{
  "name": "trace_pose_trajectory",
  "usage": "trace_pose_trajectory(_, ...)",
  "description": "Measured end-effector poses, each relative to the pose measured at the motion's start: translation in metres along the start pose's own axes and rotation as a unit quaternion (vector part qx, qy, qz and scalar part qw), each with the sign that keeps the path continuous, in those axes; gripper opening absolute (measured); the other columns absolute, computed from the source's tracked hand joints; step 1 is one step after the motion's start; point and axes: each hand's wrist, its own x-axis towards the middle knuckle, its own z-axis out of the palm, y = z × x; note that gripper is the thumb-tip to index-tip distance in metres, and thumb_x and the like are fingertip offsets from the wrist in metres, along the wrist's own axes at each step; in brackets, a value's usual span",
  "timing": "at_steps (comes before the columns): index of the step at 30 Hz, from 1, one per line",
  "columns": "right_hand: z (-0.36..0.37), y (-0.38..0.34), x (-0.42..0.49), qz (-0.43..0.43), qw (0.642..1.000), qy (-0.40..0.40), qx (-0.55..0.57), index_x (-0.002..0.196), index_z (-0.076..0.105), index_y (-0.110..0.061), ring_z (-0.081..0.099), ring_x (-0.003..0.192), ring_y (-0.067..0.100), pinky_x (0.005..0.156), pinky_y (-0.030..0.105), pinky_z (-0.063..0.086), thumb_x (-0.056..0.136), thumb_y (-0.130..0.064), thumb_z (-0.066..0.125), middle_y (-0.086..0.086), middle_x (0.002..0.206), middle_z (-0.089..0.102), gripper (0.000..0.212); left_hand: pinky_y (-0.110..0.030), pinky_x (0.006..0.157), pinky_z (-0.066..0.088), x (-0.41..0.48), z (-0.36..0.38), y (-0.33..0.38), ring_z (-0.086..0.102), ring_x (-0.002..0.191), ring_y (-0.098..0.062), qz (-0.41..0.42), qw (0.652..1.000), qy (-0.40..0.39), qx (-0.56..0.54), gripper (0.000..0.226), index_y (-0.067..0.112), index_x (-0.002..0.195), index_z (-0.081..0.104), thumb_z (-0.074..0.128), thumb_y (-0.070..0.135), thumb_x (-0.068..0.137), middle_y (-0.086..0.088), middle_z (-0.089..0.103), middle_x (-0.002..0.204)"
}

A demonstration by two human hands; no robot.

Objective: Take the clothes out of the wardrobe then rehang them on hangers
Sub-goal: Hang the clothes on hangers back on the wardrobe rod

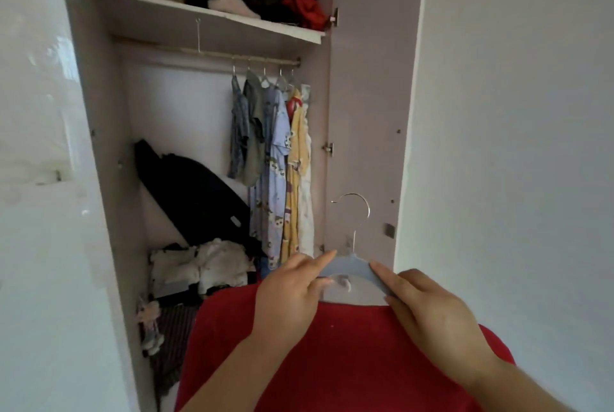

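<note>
Red garment (332,362) hangs from a blue-grey hanger (349,266), held up in front of the open wardrobe (109,179), low and to the right of its opening. Its top edge runs straight across below the hanger's shoulders, so it looks draped or threaded on, not just resting.

Left hand (292,292) pinches the hanger's left arm, index finger laid along the top. Right hand (428,308) grips the right arm where cloth meets plastic; its thumb is hidden, so how much cloth it also clamps is unclear.

Metal hook (362,209) stands upright and free, touching nothing, well below the rail (212,54).

Handling, as a judgement:
- Cloth is soft, light and limp, and will slide off a smooth plastic arm if the hanger tilts.
- Hanger is stiff and light, and 1 hand at the neck under the hook should carry it (keep it level).
- Best hold for the lift is the neck, leaving the hook clear to catch the rail.

5 hung clothes (275,152) crowd the rail's right end, and the left stretch is bare. Folded piles sit on the shelf (206,18) above, with a heap (202,265) on the wardrobe floor.
</note>
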Motion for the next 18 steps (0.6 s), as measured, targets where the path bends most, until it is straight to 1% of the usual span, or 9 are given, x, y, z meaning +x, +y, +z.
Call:
trace_pose_trajectory(2,0.025,0.006,0.032,-0.026,1.000,0.010,-0.009,0.131,0.044,-0.031,0.058,0.055,0.006,0.047,0.009,0.030,0.082,-0.025,0.068,-0.011,0.078,0.059,0.055,-0.028,0.060,0.049,0.021,0.003,-0.025,0.059,0.077,-0.009,-0.009,1.000,0.015,0.019,0.039,0.030,0.124,0.059,0.061,0.029,0.085,0.007,0.061,0.094)
trace_pose_trajectory(4,0.049,0.009,0.064,-0.044,0.999,0.013,-0.029,0.132,0.042,-0.032,0.057,0.054,0.004,0.046,0.008,0.028,0.088,-0.034,0.048,-0.012,0.076,0.058,0.045,-0.031,0.062,0.051,0.044,0.009,-0.055,0.060,0.077,-0.013,-0.009,0.999,0.027,0.025,0.040,0.029,0.125,0.059,0.060,0.028,0.086,0.005,0.061,0.094)
trace_pose_trajectory(5,0.061,0.010,0.080,-0.052,0.998,0.013,-0.036,0.132,0.041,-0.032,0.056,0.053,0.004,0.046,0.007,0.025,0.087,-0.036,0.040,-0.012,0.075,0.057,0.045,-0.032,0.061,0.051,0.055,0.012,-0.070,0.060,0.076,-0.014,-0.010,0.999,0.033,0.023,0.040,0.029,0.125,0.059,0.056,0.030,0.085,0.004,0.061,0.093)
trace_pose_trajectory(6,0.075,0.012,0.097,-0.060,0.997,0.020,-0.043,0.132,0.042,-0.031,0.054,0.051,0.004,0.045,0.006,0.021,0.088,-0.037,0.038,-0.012,0.074,0.056,0.045,-0.033,0.061,0.051,0.068,0.015,-0.085,0.060,0.076,-0.014,-0.015,0.999,0.039,0.021,0.042,0.029,0.125,0.059,0.053,0.032,0.083,0.004,0.061,0.092)
trace_pose_trajectory(8,0.099,0.017,0.133,-0.085,0.994,0.042,-0.056,0.131,0.043,-0.029,0.052,0.048,0.005,0.042,0.006,0.020,0.091,-0.037,0.049,-0.011,0.072,0.056,0.041,-0.033,0.064,0.050,0.095,0.021,-0.116,0.059,0.078,-0.014,-0.025,0.998,0.058,0.021,0.041,0.030,0.125,0.058,0.052,0.031,0.084,0.004,0.060,0.092)
trace_pose_trajectory(10,0.122,0.021,0.169,-0.107,0.992,0.050,-0.046,0.132,0.044,-0.028,0.051,0.048,0.007,0.039,0.011,0.027,0.084,-0.032,0.060,-0.010,0.073,0.055,0.051,-0.028,0.068,0.047,0.122,0.026,-0.144,0.055,0.081,-0.011,-0.032,0.997,0.068,0.025,0.039,0.033,0.128,0.055,0.055,0.027,0.090,0.008,0.055,0.092)
trace_pose_trajectory(13,0.155,0.028,0.221,-0.128,0.989,0.061,-0.043,0.131,0.049,-0.025,0.052,0.050,0.008,0.037,0.013,0.029,0.075,-0.025,0.071,-0.009,0.074,0.055,0.060,-0.021,0.071,0.042,0.162,0.032,-0.185,0.048,0.083,-0.003,-0.053,0.996,0.064,0.032,0.042,0.038,0.131,0.048,0.056,0.026,0.092,0.013,0.046,0.093)
trace_pose_trajectory(15,0.177,0.034,0.254,-0.142,0.987,0.066,-0.031,0.130,0.051,-0.023,0.052,0.049,0.008,0.037,0.015,0.030,0.073,-0.022,0.075,-0.008,0.074,0.055,0.062,-0.020,0.072,0.042,0.187,0.035,-0.210,0.048,0.084,-0.003,-0.059,0.995,0.073,0.032,0.043,0.037,0.132,0.047,0.056,0.025,0.092,0.013,0.046,0.093)
trace_pose_trajectory(18,0.212,0.042,0.305,-0.175,0.982,0.073,-0.013,0.130,0.052,-0.021,0.052,0.049,0.008,0.034,0.019,0.037,0.072,-0.020,0.077,-0.007,0.073,0.055,0.063,-0.021,0.076,0.046,0.219,0.041,-0.246,0.051,0.084,-0.006,-0.071,0.993,0.083,0.037,0.043,0.033,0.131,0.050,0.057,0.022,0.091,0.010,0.049,0.093)
